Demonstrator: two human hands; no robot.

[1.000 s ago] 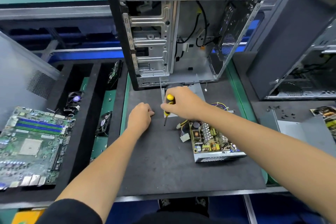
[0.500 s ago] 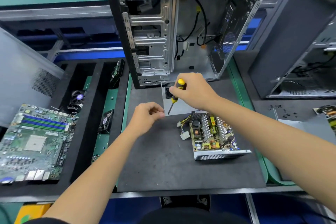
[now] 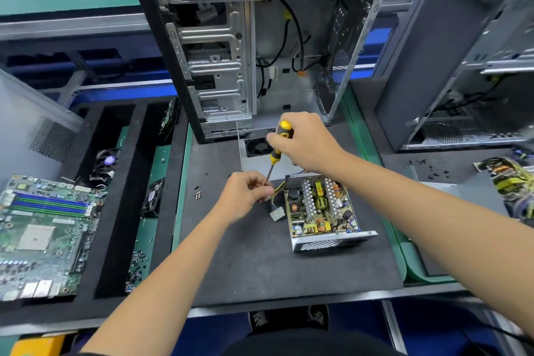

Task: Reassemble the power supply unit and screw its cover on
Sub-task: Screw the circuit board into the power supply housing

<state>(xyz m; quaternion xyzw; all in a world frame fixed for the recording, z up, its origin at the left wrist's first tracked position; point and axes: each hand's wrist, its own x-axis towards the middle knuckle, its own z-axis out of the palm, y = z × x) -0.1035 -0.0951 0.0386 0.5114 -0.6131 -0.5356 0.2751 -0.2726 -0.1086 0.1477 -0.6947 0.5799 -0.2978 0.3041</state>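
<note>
The open power supply unit [image 3: 320,211] lies on the black mat [image 3: 260,263] of the counter, circuit board exposed, its cover [image 3: 260,162] lying flat behind it. The right hand [image 3: 306,141] grips a yellow-and-black screwdriver [image 3: 278,143], tip angled down to the left hand [image 3: 245,196], whose fingers pinch something too small to identify at the tip. Loose screws [image 3: 197,194] lie just left. An open computer case [image 3: 260,52] stands behind.

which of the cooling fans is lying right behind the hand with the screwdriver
The black fan set in the grey metal cover, just behind the right hand gripping the yellow-and-black screwdriver. The other two loose black fans lie in the left foam tray.
</note>
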